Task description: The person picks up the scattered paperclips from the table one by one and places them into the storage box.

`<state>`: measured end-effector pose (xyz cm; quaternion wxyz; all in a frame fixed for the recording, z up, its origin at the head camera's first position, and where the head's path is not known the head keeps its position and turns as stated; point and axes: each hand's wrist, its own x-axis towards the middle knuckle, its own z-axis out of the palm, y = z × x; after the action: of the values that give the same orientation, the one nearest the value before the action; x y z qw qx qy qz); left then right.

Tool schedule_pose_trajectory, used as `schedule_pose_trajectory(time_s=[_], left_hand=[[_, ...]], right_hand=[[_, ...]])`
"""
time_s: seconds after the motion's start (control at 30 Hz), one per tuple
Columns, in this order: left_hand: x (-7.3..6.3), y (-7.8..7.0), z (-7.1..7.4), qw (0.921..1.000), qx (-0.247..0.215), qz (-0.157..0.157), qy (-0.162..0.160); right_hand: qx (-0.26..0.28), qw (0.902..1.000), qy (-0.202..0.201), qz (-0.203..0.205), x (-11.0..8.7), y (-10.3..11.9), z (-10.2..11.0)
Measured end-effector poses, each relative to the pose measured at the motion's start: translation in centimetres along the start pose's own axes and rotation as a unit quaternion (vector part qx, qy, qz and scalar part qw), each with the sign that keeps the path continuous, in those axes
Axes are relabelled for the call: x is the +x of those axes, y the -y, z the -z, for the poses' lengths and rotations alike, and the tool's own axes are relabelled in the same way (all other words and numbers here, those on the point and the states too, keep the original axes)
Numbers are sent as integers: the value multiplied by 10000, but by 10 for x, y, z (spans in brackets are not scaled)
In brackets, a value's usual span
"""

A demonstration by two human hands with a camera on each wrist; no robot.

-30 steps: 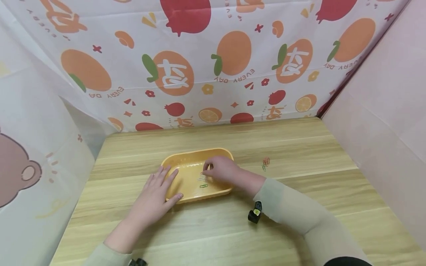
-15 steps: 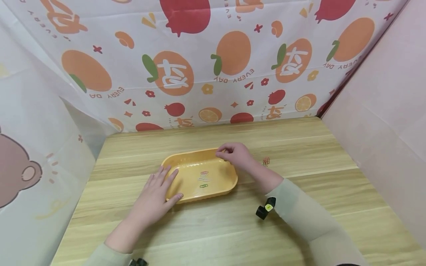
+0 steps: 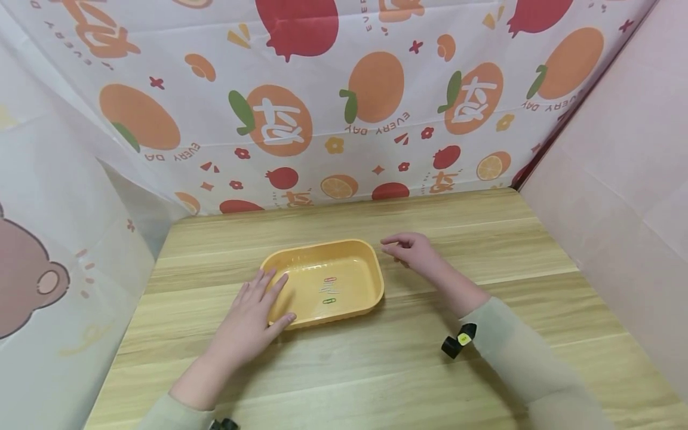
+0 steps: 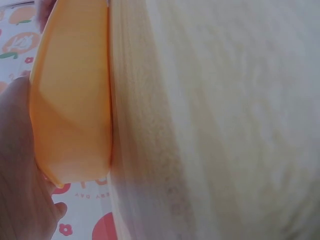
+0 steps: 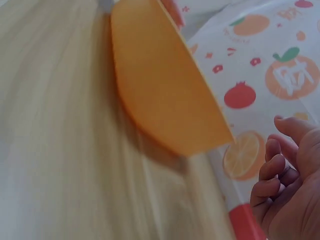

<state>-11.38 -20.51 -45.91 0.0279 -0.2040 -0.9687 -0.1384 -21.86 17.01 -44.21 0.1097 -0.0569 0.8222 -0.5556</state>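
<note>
Now the right hand has drawn rightward, off the shallow yellow plastic tray, its thumb and index finger apart with nothing visible between. That leaves 1 red paper clip, several thin whitish clips and 1 green paper clip uncovered inside (work there seems paused); the left hand rests, fingers spread, on the tray's left end.
</note>
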Motion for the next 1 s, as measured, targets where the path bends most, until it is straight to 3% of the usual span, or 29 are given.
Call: schedule_pose_trajectory(time_s=[0.27,0.6,0.67,1.0], left_hand=[[0,1,0,10000,-6,5,15],[1,1,-1,10000,-29,-9,10],[1,1,-1,10000,-26,-14,0],[0,1,-2,10000,15,-37,-22]], right_hand=[[51,9999,-44,-99,-12,-31,29],[-334,9988,-268,-247,-34,-61,64],[-392,9983,-304,-296,-40,-57,68],[-335,9972,-555,-386,-38,-80,77]])
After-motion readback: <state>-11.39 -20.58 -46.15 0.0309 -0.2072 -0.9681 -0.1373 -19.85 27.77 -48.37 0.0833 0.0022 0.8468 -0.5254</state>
